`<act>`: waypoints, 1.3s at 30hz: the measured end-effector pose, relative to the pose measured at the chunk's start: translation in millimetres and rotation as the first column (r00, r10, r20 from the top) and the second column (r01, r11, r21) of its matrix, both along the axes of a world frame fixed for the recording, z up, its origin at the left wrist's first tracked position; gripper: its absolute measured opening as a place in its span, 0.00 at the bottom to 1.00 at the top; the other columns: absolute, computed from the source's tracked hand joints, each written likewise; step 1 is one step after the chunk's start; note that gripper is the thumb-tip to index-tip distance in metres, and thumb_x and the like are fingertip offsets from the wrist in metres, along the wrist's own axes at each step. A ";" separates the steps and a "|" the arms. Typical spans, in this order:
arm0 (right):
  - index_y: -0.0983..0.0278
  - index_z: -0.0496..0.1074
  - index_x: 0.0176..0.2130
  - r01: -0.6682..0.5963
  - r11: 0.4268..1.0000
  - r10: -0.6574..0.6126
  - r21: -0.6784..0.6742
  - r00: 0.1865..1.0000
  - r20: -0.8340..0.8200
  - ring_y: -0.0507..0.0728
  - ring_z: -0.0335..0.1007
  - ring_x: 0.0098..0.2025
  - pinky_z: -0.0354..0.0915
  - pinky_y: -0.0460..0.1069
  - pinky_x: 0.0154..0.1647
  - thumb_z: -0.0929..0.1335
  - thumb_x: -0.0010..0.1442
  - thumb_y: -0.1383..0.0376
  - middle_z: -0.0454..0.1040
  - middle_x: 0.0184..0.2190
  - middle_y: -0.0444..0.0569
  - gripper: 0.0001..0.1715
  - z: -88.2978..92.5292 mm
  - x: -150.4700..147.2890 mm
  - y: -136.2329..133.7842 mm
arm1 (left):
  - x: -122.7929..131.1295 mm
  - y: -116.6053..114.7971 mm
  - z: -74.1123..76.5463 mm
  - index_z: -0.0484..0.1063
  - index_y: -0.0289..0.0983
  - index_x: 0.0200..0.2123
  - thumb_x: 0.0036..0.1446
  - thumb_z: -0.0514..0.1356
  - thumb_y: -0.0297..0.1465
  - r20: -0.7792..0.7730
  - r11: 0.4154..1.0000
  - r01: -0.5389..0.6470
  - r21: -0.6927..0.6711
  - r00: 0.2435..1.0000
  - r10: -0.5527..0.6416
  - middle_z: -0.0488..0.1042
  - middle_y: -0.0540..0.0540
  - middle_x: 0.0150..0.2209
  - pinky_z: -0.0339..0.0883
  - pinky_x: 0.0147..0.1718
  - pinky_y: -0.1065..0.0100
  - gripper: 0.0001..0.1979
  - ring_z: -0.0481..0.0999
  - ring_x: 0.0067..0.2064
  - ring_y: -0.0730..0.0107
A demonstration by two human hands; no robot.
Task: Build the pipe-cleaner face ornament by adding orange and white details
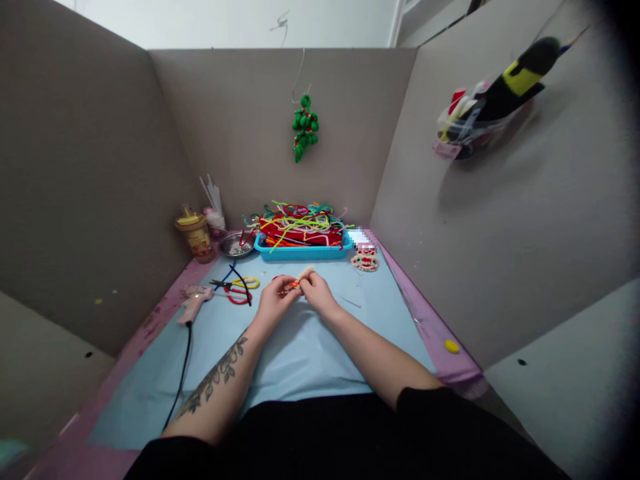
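The fingers of both hands close in a narrow pinch on a small cream-and-orange piece, held between the two hands above the blue sheet on the table. The left hand curls around the piece's left side, knuckles outward; the right hand pinches its upper right part, thumb and fingertips drawn together. The hands almost meet, partly hiding the piece. Behind them, both wrists angle inward, and the forearms spread back toward the body in a wide V. The left forearm, with a dark leaf tattoo, runs down to a black sleeve; the right forearm slants to the other sleeve. Beyond the hands stands a blue tray of colourful stems; scissors lie to the left.
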State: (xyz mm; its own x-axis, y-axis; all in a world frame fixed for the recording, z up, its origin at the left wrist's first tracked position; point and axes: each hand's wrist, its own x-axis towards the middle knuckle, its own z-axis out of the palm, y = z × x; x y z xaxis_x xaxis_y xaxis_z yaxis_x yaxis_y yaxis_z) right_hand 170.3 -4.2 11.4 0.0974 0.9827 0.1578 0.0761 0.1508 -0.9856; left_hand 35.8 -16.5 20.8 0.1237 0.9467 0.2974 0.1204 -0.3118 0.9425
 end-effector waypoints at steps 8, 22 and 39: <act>0.61 0.64 0.26 -0.031 0.997 0.033 0.074 0.999 -0.028 0.52 0.61 0.25 0.58 0.47 0.29 0.63 0.50 0.61 0.65 0.20 0.39 0.07 4.8 -2.0 -5.2 | -2.2 0.4 0.6 0.73 0.34 0.35 0.48 0.65 0.41 0.071 0.999 0.002 -0.054 0.997 0.002 0.76 0.46 0.29 0.68 0.31 0.69 0.16 0.74 0.30 0.69; 0.61 0.63 0.26 -0.026 0.984 0.012 0.175 0.997 0.079 0.52 0.60 0.26 0.57 0.47 0.30 0.63 0.53 0.60 0.64 0.22 0.41 0.09 13.2 3.8 -9.7 | -2.3 3.3 0.4 0.74 0.32 0.33 0.46 0.67 0.44 0.233 0.967 0.160 -0.197 0.966 -0.112 0.74 0.47 0.27 0.62 0.27 0.72 0.20 0.70 0.27 0.74; 0.62 0.64 0.24 -0.161 0.986 0.162 0.041 0.986 -0.034 0.50 0.57 0.21 0.55 0.46 0.24 0.65 0.51 0.58 0.63 0.18 0.39 0.11 8.9 7.4 -0.6 | -8.2 6.0 0.5 0.74 0.33 0.30 0.46 0.67 0.42 0.230 0.913 0.337 -0.231 0.931 -0.285 0.71 0.48 0.27 0.62 0.27 0.73 0.17 0.68 0.27 0.76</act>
State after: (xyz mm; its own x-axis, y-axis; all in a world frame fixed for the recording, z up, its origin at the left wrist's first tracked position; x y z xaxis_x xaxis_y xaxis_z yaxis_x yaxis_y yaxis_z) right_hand 177.7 -4.9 20.2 -0.0555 0.9793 0.1948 0.0108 0.1957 -0.9806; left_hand 27.5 -10.5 21.4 0.3911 0.9159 0.0907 -0.1285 -0.0432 0.9908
